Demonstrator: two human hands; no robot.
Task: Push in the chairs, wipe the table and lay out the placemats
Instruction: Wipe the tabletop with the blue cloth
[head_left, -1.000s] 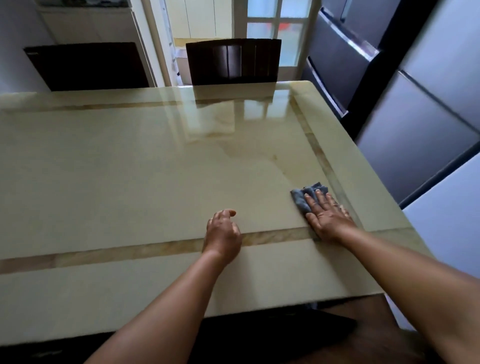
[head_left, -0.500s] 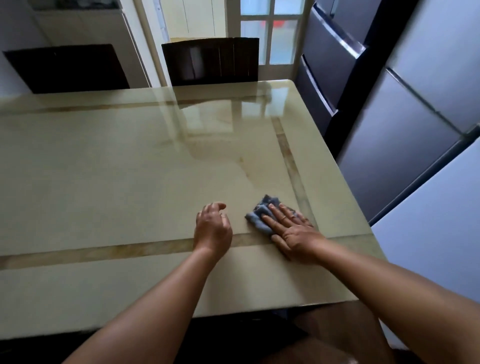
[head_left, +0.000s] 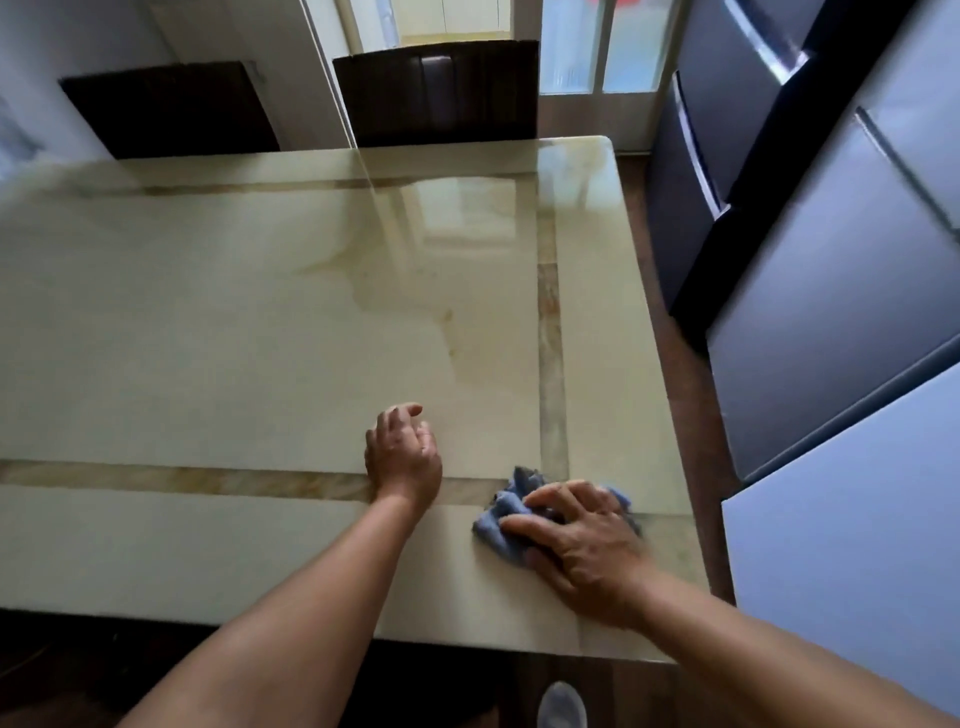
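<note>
A glossy cream marble table (head_left: 234, 338) with brown inlay bands fills the view. My right hand (head_left: 576, 540) presses flat on a crumpled blue-grey cloth (head_left: 501, 519) near the table's front right corner. My left hand (head_left: 402, 457) rests on the tabletop just left of the cloth, fingers loosely curled, holding nothing. Two dark chairs stand tucked at the far edge: one (head_left: 436, 93) in the middle, one (head_left: 166, 109) to the left. No placemats are in view.
Tall grey cabinet or fridge doors (head_left: 831, 260) stand close along the table's right side, leaving a narrow strip of dark floor (head_left: 670, 312). A glazed door (head_left: 597, 47) lies beyond the far chairs. My foot (head_left: 561, 706) shows below the near edge.
My right hand has slid the cloth back towards me and to the front right corner. My left hand stays planted on the table. The camera has tilted further down.
</note>
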